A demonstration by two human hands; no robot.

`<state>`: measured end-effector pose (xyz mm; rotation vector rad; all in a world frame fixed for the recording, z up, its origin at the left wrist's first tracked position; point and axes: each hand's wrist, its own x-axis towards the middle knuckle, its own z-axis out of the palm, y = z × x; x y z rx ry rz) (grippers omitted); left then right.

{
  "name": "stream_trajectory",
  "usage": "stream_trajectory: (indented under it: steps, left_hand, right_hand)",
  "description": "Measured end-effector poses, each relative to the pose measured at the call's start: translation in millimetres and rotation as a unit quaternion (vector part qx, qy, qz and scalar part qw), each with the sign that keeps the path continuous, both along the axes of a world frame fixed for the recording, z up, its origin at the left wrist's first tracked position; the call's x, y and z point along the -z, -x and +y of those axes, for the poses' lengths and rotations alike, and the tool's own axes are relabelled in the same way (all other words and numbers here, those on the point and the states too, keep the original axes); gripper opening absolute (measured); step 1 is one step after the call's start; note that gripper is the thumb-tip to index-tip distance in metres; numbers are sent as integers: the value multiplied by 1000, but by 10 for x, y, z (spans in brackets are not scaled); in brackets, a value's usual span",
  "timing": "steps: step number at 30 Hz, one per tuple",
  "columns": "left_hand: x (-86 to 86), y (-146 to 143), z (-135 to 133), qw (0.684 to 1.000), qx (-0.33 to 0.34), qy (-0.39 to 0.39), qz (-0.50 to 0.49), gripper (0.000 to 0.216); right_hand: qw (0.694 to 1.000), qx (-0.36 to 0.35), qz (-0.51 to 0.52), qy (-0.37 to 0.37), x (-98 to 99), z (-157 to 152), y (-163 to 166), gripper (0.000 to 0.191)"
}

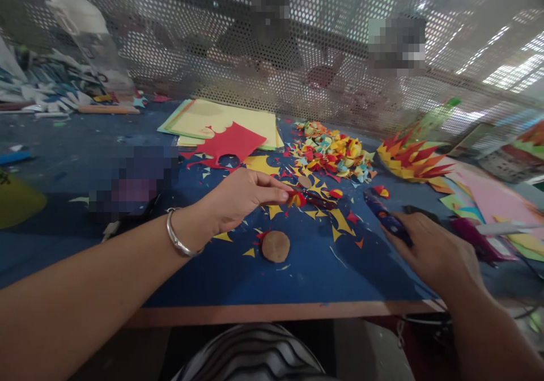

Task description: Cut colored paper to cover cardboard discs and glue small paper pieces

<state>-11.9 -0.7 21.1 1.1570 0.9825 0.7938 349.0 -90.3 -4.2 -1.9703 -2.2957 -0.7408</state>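
Note:
My left hand (240, 198) reaches over the blue table (212, 273) and pinches a small red and yellow paper piece (296, 199) between its fingertips. A silver bangle sits on that wrist. My right hand (429, 250) lies at the right and grips a dark blue patterned tool (389, 219), a glue gun by its look. A round brown disc (276, 246) lies on the table between my hands, among yellow and red paper scraps.
A pile of folded coloured paper pieces (335, 154) lies beyond my hands. A red cut sheet (229, 143) rests on yellow sheets (221, 121). A spiky red and yellow paper form (410, 160) stands at the right beside pink paper (493, 197). A perforated screen (297, 58) closes the back.

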Motion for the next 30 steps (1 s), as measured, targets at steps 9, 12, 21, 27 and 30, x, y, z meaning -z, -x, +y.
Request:
stream_trajectory:
  steps: [9, 12, 21, 27, 30]
  left_hand:
    - [44, -8, 23, 1000, 0, -11, -12, 11]
    - [45, -21, 20, 1000, 1, -27, 8, 11]
    - [82, -56, -19, 999, -9, -45, -9, 8]
    - [157, -39, 26, 997, -23, -75, -10, 20]
    - [152, -40, 28, 997, -9, -73, -5, 20]
  right_hand:
    - [993, -27, 86, 74, 7, 48, -151, 32]
    - [989, -54, 117, 78, -126, 13, -71, 30]
    - [949, -185, 245, 68, -425, 144, 1020, 25]
    - [927, -263, 257, 80, -345, 420, 1485, 20]
    - [921, -273, 271, 65, -253, 490, 1517, 18]
